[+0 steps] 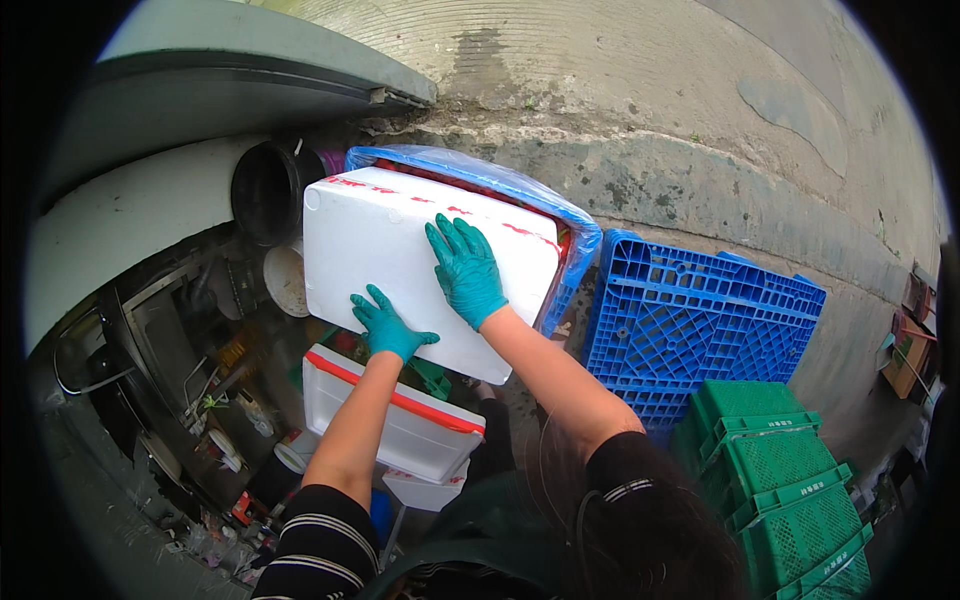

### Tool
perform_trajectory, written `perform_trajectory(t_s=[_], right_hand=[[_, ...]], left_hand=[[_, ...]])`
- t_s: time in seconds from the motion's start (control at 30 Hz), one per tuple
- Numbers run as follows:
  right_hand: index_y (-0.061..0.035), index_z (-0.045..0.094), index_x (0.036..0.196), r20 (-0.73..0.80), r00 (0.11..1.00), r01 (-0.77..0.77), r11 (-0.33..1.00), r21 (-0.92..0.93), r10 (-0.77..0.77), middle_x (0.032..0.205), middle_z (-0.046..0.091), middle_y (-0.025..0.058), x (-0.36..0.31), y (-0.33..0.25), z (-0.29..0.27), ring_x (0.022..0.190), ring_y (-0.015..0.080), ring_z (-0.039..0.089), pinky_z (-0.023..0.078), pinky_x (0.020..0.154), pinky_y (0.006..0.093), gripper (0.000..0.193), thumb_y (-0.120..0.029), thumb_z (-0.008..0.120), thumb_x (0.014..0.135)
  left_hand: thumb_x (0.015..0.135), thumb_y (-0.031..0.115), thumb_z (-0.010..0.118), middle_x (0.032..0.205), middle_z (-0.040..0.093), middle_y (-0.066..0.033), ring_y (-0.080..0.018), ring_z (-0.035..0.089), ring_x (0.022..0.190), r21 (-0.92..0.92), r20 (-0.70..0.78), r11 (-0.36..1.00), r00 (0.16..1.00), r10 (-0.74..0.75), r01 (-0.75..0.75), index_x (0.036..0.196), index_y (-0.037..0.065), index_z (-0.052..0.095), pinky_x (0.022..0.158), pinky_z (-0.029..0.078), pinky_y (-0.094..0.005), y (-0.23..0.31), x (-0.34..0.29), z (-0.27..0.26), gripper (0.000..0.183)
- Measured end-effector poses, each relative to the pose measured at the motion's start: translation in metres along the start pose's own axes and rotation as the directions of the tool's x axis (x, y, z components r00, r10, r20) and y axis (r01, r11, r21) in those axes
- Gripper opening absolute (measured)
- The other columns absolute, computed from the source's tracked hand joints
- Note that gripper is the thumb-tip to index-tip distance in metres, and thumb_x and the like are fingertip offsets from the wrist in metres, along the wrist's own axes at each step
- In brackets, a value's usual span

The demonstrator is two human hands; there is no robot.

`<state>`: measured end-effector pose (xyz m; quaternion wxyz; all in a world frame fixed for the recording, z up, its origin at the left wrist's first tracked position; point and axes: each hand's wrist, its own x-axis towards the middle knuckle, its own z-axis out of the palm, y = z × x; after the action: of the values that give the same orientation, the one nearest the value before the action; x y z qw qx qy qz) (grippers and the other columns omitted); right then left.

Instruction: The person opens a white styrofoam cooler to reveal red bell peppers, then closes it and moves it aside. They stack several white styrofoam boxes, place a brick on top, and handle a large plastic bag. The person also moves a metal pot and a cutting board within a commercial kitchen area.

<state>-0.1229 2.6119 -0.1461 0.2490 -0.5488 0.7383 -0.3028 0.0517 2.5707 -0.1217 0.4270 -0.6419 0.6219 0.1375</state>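
Note:
A large white foam box lid point(380, 235) with red tape marks along its far edge lies across a blue crate point(570, 215) lined with clear plastic. Both my hands wear green gloves and press on the lid. My left hand point(385, 328) rests near the lid's near edge, fingers spread. Farther right, my right hand point(466, 275) lies flat with its fingers stretched toward the far edge. Just below the lid stands a white foam box point(385, 425) with red tape along its rim and something green inside. What lies under the lid is mostly hidden; some red shows at the crate's far side.
Blue plastic pallets point(710, 310) stand to the right, with stacked green crates point(770, 470) nearer. A black bucket point(266, 192) and a pale round tub point(287, 280) sit left of the lid. Cluttered metal shelving point(165, 335) fills the left. Beyond runs concrete ground point(640, 80).

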Motion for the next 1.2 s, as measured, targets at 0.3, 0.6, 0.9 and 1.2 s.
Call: perform_trajectory(t_s=[0.3, 0.6, 0.9, 1.2], right_hand=[[-0.0165, 0.026, 0.15, 0.32, 0.945, -0.035, 0.992, -0.12, 0.072, 0.159, 0.017, 0.0075, -0.086, 0.013, -0.011, 0.145, 0.0297, 0.019, 0.017, 0.118, 0.0449, 0.091, -0.021, 0.075, 0.073], [-0.0176, 0.026, 0.151, 0.325, 0.937, -0.042, 0.967, -0.25, 0.125, 0.158, 0.018, 0.0077, -0.088, 0.01, 0.001, 0.144, 0.0317, 0.021, 0.017, 0.118, 0.0484, 0.095, -0.022, 0.078, 0.071], [-0.0178, 0.031, 0.149, 0.331, 0.93, -0.059, 0.954, -0.293, 0.159, 0.157, 0.021, 0.0078, -0.085, 0.011, 0.004, 0.144, 0.0318, 0.021, 0.017, 0.117, 0.0493, 0.094, -0.021, 0.078, 0.068], [-0.0151, 0.028, 0.15, 0.372, 0.908, -0.069, 0.943, -0.325, 0.194, 0.158, 0.02, 0.009, -0.079, 0.001, -0.003, 0.144, 0.0325, 0.02, 0.016, 0.117, 0.0499, 0.09, -0.02, 0.074, 0.073]], left_hand=[[0.045, 0.052, 0.092, 0.153, -0.014, -0.031, -0.0474, -0.003, 0.144, -0.077, 0.025, 0.996, 0.999, -0.032, 0.033, 0.146, 0.005, -0.024, 0.114, 0.027, -0.0523, 0.002, -0.002, 0.0, 0.161], [0.047, 0.055, 0.09, 0.153, -0.014, -0.03, -0.046, -0.004, 0.144, -0.057, 0.093, 0.997, 0.994, -0.049, 0.054, 0.147, 0.006, -0.02, 0.109, 0.032, -0.0576, 0.007, 0.001, -0.005, 0.157], [0.047, 0.055, 0.091, 0.154, -0.015, -0.0292, -0.0446, -0.005, 0.145, -0.106, 0.12, 0.993, 0.992, -0.046, 0.059, 0.149, 0.006, -0.017, 0.11, 0.03, -0.0564, 0.009, 0.007, -0.002, 0.156], [0.049, 0.055, 0.09, 0.154, -0.015, -0.0294, -0.0457, -0.004, 0.144, -0.126, 0.105, 0.992, 0.994, -0.018, 0.031, 0.149, 0.006, -0.015, 0.109, 0.031, -0.0569, 0.005, 0.006, -0.002, 0.153]])
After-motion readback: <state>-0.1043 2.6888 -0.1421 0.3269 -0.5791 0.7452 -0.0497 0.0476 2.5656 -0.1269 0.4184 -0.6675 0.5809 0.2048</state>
